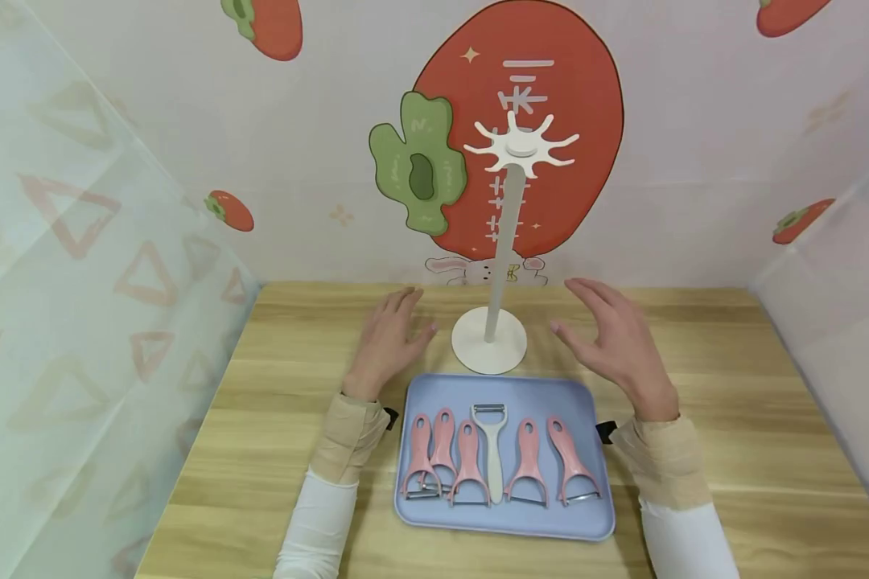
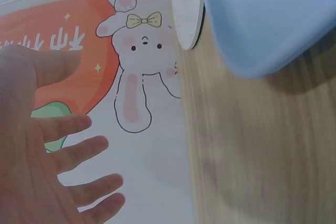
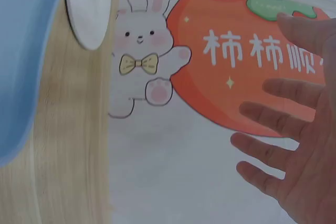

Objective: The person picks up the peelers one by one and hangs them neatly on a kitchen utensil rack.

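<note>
A white stand [image 1: 505, 249] with a round base and a ring of hooked arms on top stands upright behind the tray; its hooks are bare. To its left my left hand [image 1: 389, 342] is held with fingers extended, holding nothing. My right hand [image 1: 618, 338] mirrors it on the other side, fingers spread and palm facing the stand. In both wrist views the palms stay apart from the stand's pole. Several pink peelers [image 1: 529, 454] lie blades toward me in the light blue tray [image 1: 550, 394]. Among them a white peeler [image 1: 492, 454] lies the other way round, blade toward the stand.
The tray and stand rest on a wood-grain table [image 1: 261, 450]. Behind it rises a pale wall [image 1: 319, 161] printed with persimmons and a rabbit. Light sheeted panels border the table on the left [image 1: 116, 338] and right.
</note>
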Demonstrator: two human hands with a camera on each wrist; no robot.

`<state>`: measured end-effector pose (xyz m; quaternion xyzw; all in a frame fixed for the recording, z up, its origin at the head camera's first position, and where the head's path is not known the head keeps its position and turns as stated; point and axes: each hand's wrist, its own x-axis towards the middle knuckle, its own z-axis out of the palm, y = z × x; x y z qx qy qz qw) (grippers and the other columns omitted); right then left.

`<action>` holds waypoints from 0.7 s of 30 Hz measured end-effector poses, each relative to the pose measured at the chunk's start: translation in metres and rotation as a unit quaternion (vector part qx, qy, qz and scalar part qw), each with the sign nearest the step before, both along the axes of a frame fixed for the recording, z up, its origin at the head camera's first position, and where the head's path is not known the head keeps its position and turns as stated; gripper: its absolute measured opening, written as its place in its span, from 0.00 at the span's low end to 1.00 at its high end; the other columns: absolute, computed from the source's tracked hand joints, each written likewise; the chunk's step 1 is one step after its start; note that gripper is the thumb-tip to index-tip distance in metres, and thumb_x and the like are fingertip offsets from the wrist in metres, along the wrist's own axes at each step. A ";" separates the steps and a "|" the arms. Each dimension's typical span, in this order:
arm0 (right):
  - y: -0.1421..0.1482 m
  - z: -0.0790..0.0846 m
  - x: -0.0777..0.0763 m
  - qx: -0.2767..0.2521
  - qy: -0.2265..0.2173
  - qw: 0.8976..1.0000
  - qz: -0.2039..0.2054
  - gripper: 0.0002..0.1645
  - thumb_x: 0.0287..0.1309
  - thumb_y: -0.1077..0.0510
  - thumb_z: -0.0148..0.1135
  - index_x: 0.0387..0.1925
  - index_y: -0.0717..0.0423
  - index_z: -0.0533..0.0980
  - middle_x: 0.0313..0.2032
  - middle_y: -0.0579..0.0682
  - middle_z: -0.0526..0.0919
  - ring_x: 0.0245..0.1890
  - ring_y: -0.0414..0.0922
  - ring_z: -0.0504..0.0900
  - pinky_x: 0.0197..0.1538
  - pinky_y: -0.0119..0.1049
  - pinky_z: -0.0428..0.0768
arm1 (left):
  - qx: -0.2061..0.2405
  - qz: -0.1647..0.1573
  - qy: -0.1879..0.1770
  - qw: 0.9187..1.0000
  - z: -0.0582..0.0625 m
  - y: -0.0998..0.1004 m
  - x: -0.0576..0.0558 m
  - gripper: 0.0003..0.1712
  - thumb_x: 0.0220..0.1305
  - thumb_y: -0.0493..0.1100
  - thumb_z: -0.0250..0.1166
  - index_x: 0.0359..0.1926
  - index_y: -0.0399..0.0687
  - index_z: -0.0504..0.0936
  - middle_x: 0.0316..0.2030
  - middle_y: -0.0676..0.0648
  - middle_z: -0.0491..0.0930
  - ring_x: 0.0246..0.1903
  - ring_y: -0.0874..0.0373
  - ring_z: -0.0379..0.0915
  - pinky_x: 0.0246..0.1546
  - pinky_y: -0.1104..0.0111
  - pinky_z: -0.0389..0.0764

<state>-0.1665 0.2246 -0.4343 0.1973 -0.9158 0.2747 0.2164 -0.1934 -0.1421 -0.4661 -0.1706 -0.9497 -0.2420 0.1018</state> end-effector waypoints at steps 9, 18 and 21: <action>-0.017 0.014 -0.012 -0.065 -0.050 0.995 0.062 0.33 0.59 0.46 0.72 0.63 0.56 0.79 0.61 0.53 0.83 0.61 0.54 0.80 0.63 0.57 0.74 | 0.006 -0.023 -0.027 0.999 0.003 0.005 0.004 0.35 0.71 0.54 0.63 0.72 0.39 0.72 0.70 0.39 0.72 0.70 0.42 0.66 0.71 0.47 0.64; -0.042 0.005 -0.034 -0.103 -0.099 0.983 0.118 0.33 0.57 0.47 0.74 0.62 0.54 0.80 0.56 0.52 0.85 0.55 0.53 0.83 0.60 0.57 0.78 | -0.002 -0.049 -0.066 0.997 0.005 0.003 0.019 0.34 0.71 0.55 0.62 0.71 0.41 0.74 0.69 0.41 0.74 0.68 0.43 0.69 0.70 0.50 0.67; -0.052 0.005 -0.039 -0.114 -0.114 0.979 0.128 0.34 0.56 0.46 0.75 0.62 0.54 0.80 0.55 0.52 0.86 0.54 0.54 0.84 0.60 0.56 0.78 | -0.007 -0.056 -0.079 0.995 0.004 0.002 0.027 0.33 0.71 0.55 0.62 0.70 0.43 0.75 0.68 0.42 0.75 0.67 0.44 0.71 0.68 0.51 0.70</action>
